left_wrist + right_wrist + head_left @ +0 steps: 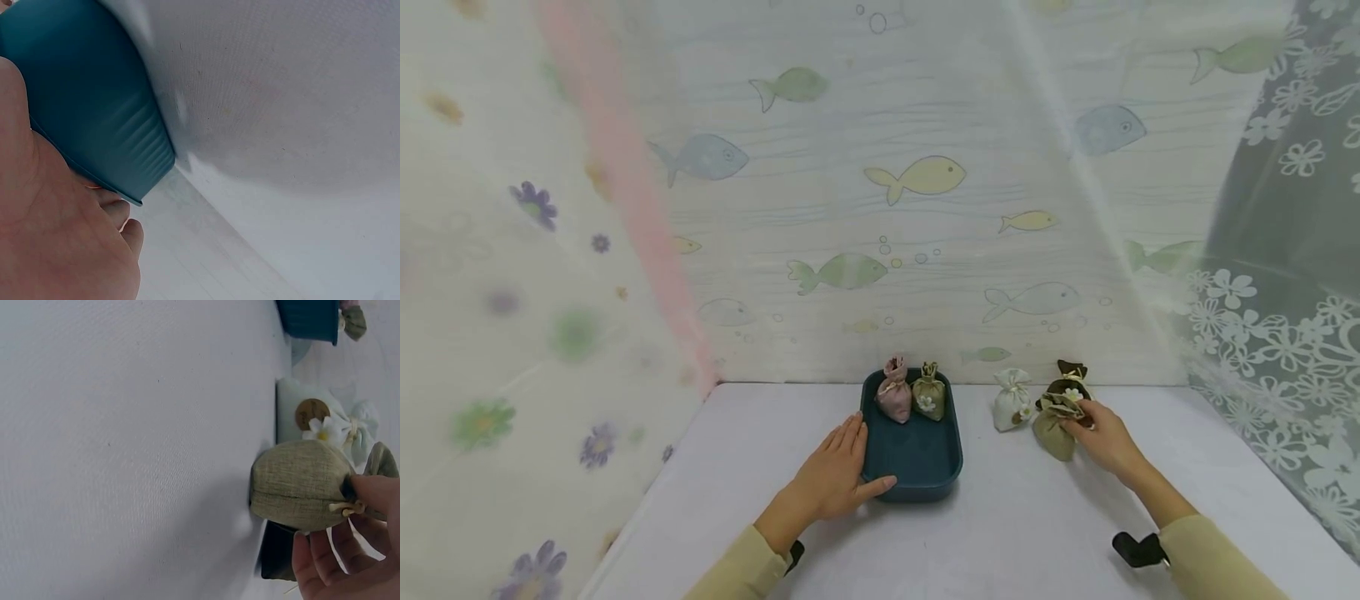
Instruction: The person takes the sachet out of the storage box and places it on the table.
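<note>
Along the right side of the white tabletop [1022, 525], the right hand [1105, 440] is pinching an olive pouch [1054, 439] at its gathered neck, thumb on one side and fingers on the other; whether its base is touching the cloth, one cannot tell. Just behind it, partly hidden, a dark brown pouch [1070, 382] is standing near the table's back edge, and a white pouch [1006, 407] is standing just to the left, a narrow gap separating it from the olive one in the head view. A wider strip of cloth is running between the white pouch and the right wall of a dark teal tray [910, 462]. Inside, a pink pouch [895, 402] and a green pouch [929, 398] are leaning side by side at the far end, leaving the floor's near part open. The left hand [829, 482] is lying with straight fingers along the left rim, its thumb reaching the near-left corner. Broad cloth is stretching toward the viewer before the tray and pouches.
</note>
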A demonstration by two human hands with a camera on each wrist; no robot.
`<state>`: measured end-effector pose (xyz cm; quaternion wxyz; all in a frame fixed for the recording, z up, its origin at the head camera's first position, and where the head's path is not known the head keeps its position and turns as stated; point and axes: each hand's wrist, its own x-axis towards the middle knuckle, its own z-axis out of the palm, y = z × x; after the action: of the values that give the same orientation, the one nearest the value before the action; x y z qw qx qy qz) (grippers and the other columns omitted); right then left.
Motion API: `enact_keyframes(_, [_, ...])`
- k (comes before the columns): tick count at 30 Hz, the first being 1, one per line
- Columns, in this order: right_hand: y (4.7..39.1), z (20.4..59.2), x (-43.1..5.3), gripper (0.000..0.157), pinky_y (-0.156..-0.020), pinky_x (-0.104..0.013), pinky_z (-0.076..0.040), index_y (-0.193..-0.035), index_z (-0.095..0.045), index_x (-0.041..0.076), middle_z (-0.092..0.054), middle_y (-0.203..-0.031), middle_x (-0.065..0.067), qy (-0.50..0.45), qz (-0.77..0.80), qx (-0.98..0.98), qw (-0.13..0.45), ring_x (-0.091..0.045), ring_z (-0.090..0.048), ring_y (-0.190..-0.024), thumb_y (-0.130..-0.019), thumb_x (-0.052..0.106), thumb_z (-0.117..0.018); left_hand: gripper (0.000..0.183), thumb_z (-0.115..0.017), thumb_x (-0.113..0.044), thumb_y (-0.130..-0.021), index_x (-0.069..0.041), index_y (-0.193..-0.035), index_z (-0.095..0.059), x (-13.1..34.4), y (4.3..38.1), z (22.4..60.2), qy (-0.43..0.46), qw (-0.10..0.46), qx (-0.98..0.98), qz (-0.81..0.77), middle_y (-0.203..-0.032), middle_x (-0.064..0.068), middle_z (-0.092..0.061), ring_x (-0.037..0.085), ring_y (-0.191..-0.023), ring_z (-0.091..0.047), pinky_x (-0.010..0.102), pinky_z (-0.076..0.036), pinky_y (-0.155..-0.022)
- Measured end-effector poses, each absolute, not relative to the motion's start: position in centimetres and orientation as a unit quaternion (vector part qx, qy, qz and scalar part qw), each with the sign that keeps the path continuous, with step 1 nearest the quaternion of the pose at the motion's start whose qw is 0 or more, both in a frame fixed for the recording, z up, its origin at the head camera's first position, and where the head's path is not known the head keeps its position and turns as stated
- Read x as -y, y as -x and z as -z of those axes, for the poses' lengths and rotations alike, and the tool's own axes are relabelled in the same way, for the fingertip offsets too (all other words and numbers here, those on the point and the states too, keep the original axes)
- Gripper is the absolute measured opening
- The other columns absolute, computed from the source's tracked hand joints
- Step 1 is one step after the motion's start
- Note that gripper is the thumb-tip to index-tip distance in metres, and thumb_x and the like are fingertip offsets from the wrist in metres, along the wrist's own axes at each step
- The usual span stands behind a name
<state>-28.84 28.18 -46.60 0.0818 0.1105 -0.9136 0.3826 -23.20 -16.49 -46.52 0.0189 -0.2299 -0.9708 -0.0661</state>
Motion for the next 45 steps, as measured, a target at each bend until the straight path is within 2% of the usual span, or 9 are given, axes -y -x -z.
enact_keyframes(3, [28.8, 46.5, -28.3, 0.038, -0.069, -0.033, -0.048, -0.127, -0.058, -0.013, -0.065, -0.103, -0.018, -0.113, -0.381, 0.913, 0.090, -0.027, -0.059, -0.093, -0.100, 0.013, -0.065, 0.109, -0.031, -0.081, -0.096, 0.009, -0.158, -0.025, 16.5, 23.2, 46.4, 0.231, 0.019, 0.970, 0.068, -0.168, 0.024, -0.016, 0.036, -0.156, -0.016, 0.051, -0.021, -0.125])
enact_keyframes(10, [28.1, 46.5, -28.7, 0.046, -0.079, -0.044, -0.053, -0.132, -0.054, -0.015, -0.065, -0.114, -0.028, -0.099, -0.378, 0.917, 0.079, -0.042, -0.063, -0.104, -0.100, 0.016, -0.066, 0.112, -0.026, -0.084, -0.094, 0.007, -0.159, -0.024, 16.5, 23.2, 46.6, 0.226, 0.015, 0.972, 0.064, -0.169, 0.022, -0.014, 0.033, -0.157, -0.015, 0.048, -0.020, -0.125])
enact_keyframes(15, [27.6, 46.2, -29.2, 0.046, -0.080, -0.047, -0.053, -0.130, -0.055, -0.015, -0.065, -0.115, -0.027, -0.096, -0.372, 0.920, 0.075, -0.043, -0.063, -0.105, -0.100, 0.018, -0.067, 0.111, -0.028, -0.083, -0.095, 0.007, -0.159, -0.025, 16.5, 23.3, 46.5, 0.231, 0.018, 0.971, 0.063, -0.168, 0.023, -0.015, 0.035, -0.156, -0.016, 0.050, -0.021, -0.125])
enact_keyframes(19, [27.4, 46.1, -29.6, 0.037, -0.077, -0.042, -0.053, -0.122, -0.061, -0.011, -0.065, -0.112, -0.023, -0.104, -0.361, 0.923, 0.082, -0.040, -0.064, -0.102, -0.100, 0.018, -0.067, 0.112, -0.024, -0.084, -0.094, 0.007, -0.159, -0.024, 16.6, 23.6, 46.7, 0.229, 0.022, 0.972, 0.055, -0.169, 0.022, -0.014, 0.034, -0.157, -0.014, 0.048, -0.019, -0.125])
enact_keyframes(26, [26.0, 45.9, -29.4, 0.030, -0.077, -0.040, -0.053, -0.118, -0.065, -0.007, -0.067, -0.111, -0.020, -0.119, -0.365, 0.919, 0.083, -0.037, -0.064, -0.101, -0.098, 0.015, -0.069, 0.114, -0.024, -0.086, -0.092, 0.006, -0.159, -0.024, 16.6, 23.7, 46.9, 0.224, 0.018, 0.973, 0.057, -0.169, 0.021, -0.013, 0.033, -0.157, -0.014, 0.048, -0.019, -0.125])
enact_keyframes(33, [25.0, 45.6, -27.9, 0.023, -0.075, -0.032, -0.055, -0.115, -0.067, -0.002, -0.069, -0.105, -0.010, -0.150, -0.374, 0.912, 0.077, -0.025, -0.065, -0.095, -0.097, 0.012, -0.070, 0.114, -0.025, -0.086, -0.093, 0.006, -0.160, -0.024, 16.6, 23.7, 46.9, 0.224, 0.016, 0.972, 0.066, -0.169, 0.020, -0.013, 0.033, -0.157, -0.014, 0.049, -0.019, -0.125])
enact_keyframes(40, [24.9, 45.0, -25.6, 0.027, -0.077, -0.027, -0.055, -0.117, -0.067, -0.005, -0.070, -0.103, -0.006, -0.181, -0.397, 0.897, 0.075, -0.017, -0.063, -0.092, -0.097, 0.013, -0.070, 0.113, -0.025, -0.085, -0.093, 0.007, -0.159, -0.024, 16.5, 23.6, 47.0, 0.226, 0.016, 0.972, 0.061, -0.169, 0.021, -0.013, 0.033, -0.157, -0.014, 0.049, -0.019, -0.125])
enact_keyframes(45, [25.4, 44.4, -23.8, 0.024, -0.078, -0.026, -0.055, -0.115, -0.069, -0.001, -0.070, -0.101, -0.003, -0.202, -0.404, 0.889, 0.079, -0.013, -0.063, -0.091, -0.098, 0.015, -0.071, 0.114, -0.024, -0.086, -0.092, 0.006, -0.160, -0.023, 16.5, 23.6, 46.9, 0.222, 0.013, 0.973, 0.060, -0.169, 0.021, -0.012, 0.033, -0.157, -0.013, 0.048, -0.019, -0.125])
